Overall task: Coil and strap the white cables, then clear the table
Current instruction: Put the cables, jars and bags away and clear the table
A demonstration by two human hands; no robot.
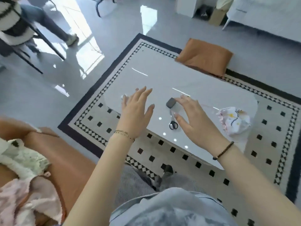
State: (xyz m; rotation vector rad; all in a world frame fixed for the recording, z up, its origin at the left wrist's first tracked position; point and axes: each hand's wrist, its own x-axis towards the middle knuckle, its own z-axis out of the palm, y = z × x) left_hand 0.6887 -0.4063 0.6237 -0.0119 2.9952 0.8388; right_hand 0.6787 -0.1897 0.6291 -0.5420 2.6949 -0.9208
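Both my arms reach out from the bottom of the frame over the glossy white table, which fills the middle of the picture. My left hand is flat with the fingers straight and a little spread, and it holds nothing. Just past its thumb side, toward the table's left edge, a small white bundle peeks out. It is mostly hidden and blurred, so I cannot tell for sure that it is one of the white cables.

My right hand is also spread wide and holds nothing, with the thumb stretched toward the centre. Its fingertips are just beside a dark grey block, though I cannot tell whether they touch it. Below the block, a pair of scissors with black handles lies on the table between my two hands, the handles nearer the bottom of the frame.

At the right end of the table sits a crumpled printed pouch. An orange cushion lies beyond the table's far edge, upper right of centre. A chequered rug is spread under the table.
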